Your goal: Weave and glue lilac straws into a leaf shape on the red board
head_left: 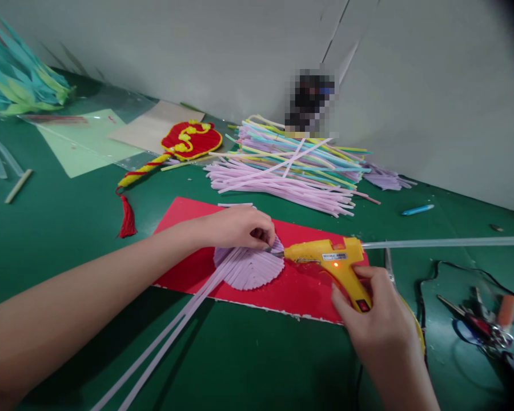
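On a red board (308,297) lies a lilac fan-shaped piece (252,271) made of pipe cleaners laid side by side. Long lilac pipe cleaners (175,328) trail from it toward the lower left, over the board's edge. My left hand (244,225) is closed above the piece, its fingertips pinching at a lilac pipe cleaner; the exact grip is partly hidden. My right hand (379,314) is wrapped round the handle of a yellow hot glue gun (325,254) with an orange light lit. Its nozzle points left, close to the left fingertips. A clear glue stick (449,243) sticks out of its back.
Behind the board lie bundled pastel pipe cleaners (282,177) and a red-and-yellow fan (192,140) with a red tassel (127,217). To the right are a blue pen (417,210), a black cord (420,291) and several tools (484,325). Teal paper-like leaves (21,80) stand far left.
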Demonstrator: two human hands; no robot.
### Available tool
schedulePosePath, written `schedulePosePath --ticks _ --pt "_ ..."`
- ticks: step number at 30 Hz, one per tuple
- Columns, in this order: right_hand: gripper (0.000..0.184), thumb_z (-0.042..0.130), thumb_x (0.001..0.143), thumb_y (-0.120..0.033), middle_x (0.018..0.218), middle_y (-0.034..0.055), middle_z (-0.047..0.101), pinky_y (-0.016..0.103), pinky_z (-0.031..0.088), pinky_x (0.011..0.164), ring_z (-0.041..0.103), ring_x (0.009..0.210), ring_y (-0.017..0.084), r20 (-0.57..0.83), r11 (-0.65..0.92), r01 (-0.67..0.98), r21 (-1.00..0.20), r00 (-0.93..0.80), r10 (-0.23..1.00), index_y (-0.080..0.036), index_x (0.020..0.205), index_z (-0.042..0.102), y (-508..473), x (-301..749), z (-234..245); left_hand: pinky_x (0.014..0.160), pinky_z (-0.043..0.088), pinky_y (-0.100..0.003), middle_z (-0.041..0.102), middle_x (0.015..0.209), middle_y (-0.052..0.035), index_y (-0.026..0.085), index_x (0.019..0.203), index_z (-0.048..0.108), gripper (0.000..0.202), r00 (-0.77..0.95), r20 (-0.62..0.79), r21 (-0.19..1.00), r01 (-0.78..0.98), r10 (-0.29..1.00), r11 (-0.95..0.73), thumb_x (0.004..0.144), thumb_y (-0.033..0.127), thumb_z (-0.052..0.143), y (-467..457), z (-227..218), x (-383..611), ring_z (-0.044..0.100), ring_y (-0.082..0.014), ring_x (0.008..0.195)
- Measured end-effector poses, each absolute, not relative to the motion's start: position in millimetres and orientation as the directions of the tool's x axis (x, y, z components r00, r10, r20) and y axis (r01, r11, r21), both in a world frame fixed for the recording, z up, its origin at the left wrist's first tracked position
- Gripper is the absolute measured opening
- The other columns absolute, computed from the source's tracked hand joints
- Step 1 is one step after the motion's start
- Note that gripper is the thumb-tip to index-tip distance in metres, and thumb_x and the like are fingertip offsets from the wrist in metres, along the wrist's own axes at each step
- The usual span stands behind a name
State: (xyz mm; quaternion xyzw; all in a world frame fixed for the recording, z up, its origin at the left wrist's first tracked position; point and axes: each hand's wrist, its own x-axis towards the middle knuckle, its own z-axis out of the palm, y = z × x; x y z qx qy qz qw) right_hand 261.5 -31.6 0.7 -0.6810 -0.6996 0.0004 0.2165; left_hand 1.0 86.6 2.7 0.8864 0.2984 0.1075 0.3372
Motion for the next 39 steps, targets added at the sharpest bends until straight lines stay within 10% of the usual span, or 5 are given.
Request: schedulePosePath --ticks 17,39 --pt "0.027 0.056 0.073 -0.043 0.090 0.0074 0.067 0.026 0.046 0.048 0.065 0.069 0.020 0.334 0.066 0.961 -0.267 0.028 0.942 -0.022 0.090 0.054 -34.1 270.6 1.9 0.063 0.038 -0.018 0.068 0.082 0.0025 0.021 0.085 0.068 0.012 0.802 0.015 0.685 0.427 0.597 -0.591 0.079 0.011 0.063 86.8 1.4 0.2 0.059 -0.0082 0.071" --pt "0.037 0.059 0.067 -0.045 0.084 0.0065 0.065 0.031 0.042 0.052 0.061 0.064 0.022 0.146 -0.306 0.869 -0.389 0.386 0.911 -0.023 0.096 0.052 -31.4 263.4 9.9 0.068 0.040 -0.019 0.067 0.087 0.0007 0.020 0.084 0.068 0.010 0.802 -0.018 0.756 0.402 0.598 -0.516 0.081 0.014 0.061 90.0 -3.5 -0.8 0.060 -0.0103 0.078"
